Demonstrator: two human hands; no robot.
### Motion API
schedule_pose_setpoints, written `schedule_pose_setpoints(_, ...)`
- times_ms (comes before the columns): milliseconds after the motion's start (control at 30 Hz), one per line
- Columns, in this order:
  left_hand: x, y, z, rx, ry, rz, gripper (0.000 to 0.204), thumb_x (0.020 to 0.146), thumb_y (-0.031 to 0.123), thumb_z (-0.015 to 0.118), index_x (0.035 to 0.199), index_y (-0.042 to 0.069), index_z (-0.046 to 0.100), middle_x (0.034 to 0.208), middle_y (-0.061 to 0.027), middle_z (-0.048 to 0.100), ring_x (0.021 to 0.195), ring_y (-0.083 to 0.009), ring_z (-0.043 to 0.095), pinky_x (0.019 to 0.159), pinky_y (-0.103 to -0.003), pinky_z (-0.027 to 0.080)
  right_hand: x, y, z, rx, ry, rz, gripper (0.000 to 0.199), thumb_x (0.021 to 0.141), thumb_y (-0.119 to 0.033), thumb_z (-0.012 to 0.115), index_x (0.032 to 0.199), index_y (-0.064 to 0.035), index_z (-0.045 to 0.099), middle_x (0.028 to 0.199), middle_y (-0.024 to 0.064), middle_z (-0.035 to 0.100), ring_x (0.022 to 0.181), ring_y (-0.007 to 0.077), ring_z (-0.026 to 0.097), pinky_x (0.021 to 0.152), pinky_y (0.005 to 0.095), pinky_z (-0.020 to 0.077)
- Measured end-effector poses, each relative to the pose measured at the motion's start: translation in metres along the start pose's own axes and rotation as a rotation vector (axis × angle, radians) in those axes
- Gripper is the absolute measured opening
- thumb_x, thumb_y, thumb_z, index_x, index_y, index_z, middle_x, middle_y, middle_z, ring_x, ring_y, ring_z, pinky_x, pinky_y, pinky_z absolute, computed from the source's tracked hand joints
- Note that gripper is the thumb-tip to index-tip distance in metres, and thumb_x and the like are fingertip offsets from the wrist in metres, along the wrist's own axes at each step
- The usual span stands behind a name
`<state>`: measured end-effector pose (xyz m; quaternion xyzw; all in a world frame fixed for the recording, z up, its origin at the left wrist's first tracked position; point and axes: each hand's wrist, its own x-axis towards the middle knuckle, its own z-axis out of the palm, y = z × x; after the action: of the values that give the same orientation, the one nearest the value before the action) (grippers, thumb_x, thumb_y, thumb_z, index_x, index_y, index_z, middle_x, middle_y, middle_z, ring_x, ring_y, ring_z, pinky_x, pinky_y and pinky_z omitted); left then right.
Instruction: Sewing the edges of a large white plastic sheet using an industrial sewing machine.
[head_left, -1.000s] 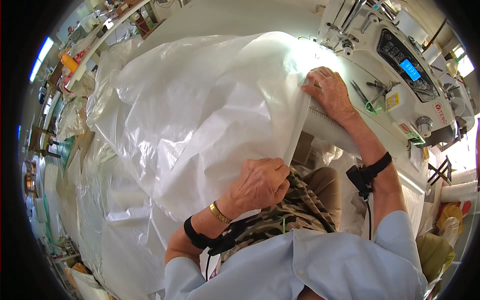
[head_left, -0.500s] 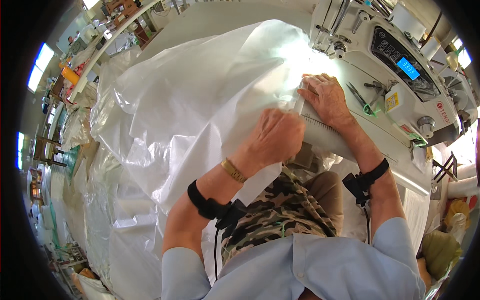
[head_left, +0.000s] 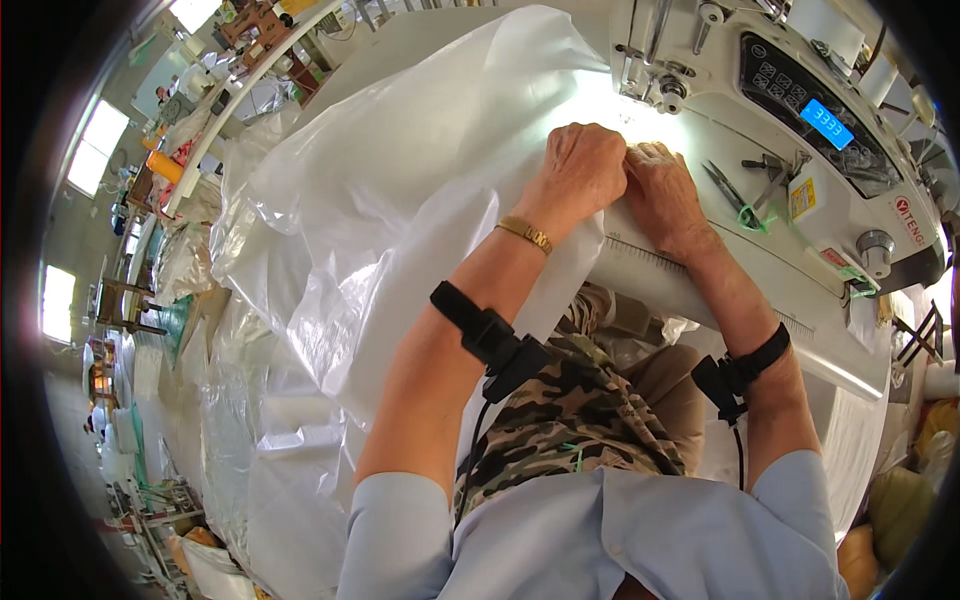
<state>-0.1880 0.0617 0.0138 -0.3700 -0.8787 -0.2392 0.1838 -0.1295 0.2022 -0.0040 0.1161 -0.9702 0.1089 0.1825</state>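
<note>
A large sheet of shiny white plastic (head_left: 400, 150) spreads over the sewing table and hangs down on the left. My left hand (head_left: 583, 170) is closed on the sheet's right edge, just in front of the sewing machine's needle area. Right beside it, my right hand (head_left: 660, 190) has its fingers bent and pressed together at the same edge; what they pinch is hidden. The white sewing machine (head_left: 800, 130) stands at the back right, its lamp glaring on the plastic by the needle.
Thread snips (head_left: 735, 195) with a green tie lie right of my right hand. A ruler scale (head_left: 650, 255) runs along the table's front edge. White thread cones (head_left: 880, 78) stand behind the machine. Loose clear plastic (head_left: 240, 430) is heaped at the left.
My left hand has moved away from me and to the right, up beside my right hand, bringing the sheet's edge along. My right hand has stayed near the needle area.
</note>
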Motion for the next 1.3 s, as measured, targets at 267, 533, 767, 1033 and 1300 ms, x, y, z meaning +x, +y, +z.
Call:
schedule_pose_setpoints(267,-0.083,0.017,-0.053,-0.155,0.068,0.049,0.06,0.095,0.044,0.055,0.135,0.001,0.047,0.134,-0.0224,0.053,0.123,-0.0341,0.05,0.101,-0.045,0.041,0.0,0.01,0.011,0.032,0.035,0.022,0.031,0.093,-0.02,0.05,0.117,-0.0032,0.062,0.116,0.014,0.064,0.11,0.0303,0.058,0.096,0.0446,0.0416)
schedule_pose_setpoints(533,-0.156,-0.095,-0.064,0.238,0.067,-0.251,0.057,0.097,0.042,0.054,0.145,0.012,0.045,0.151,-0.0051,0.043,0.144,-0.0256,0.032,0.118,-0.047,0.019,-0.008,-0.001,0.007,0.065,0.078,-0.018,0.048,0.09,-0.022,0.061,0.131,0.0007,0.052,0.113,0.0214,0.064,0.11,0.0336,0.058,0.094,0.0462,0.0448)
schedule_pose_setpoints(767,-0.134,-0.151,-0.083,0.235,-0.104,-0.128,0.057,0.098,0.048,0.049,0.144,0.014,0.047,0.153,-0.0022,0.041,0.145,-0.0223,0.03,0.12,-0.046,0.016,-0.114,-0.08,0.001,0.461,0.328,-0.11,0.027,0.09,-0.007,0.062,0.117,-0.0024,0.062,0.093,0.0171,0.066,0.084,0.0367,0.061,0.077,0.0399,0.0508)
schedule_pose_setpoints(1033,-0.119,-0.149,-0.078,0.163,-0.168,-0.167,0.078,0.094,0.071,0.032,0.147,0.015,0.043,0.154,-0.0013,0.038,0.146,-0.0218,0.026,0.121,-0.046,0.01,-0.142,-0.131,0.153,1.363,-0.225,0.449,0.025,0.092,-0.022,0.059,0.105,-0.0018,0.068,0.093,0.0109,0.07,0.08,0.0194,0.065,0.072,0.0315,0.0512)
schedule_pose_setpoints(1300,-0.122,-0.15,-0.08,0.154,-0.163,-0.176,0.071,0.096,0.064,0.038,0.147,0.015,0.043,0.154,-0.0018,0.039,0.146,-0.0221,0.027,0.121,-0.046,0.011,-0.149,-0.16,0.141,1.251,-0.398,0.675,0.031,0.092,-0.029,0.062,0.088,0.0013,0.066,0.077,0.0121,0.07,0.07,0.0205,0.067,0.068,0.0342,0.0526)
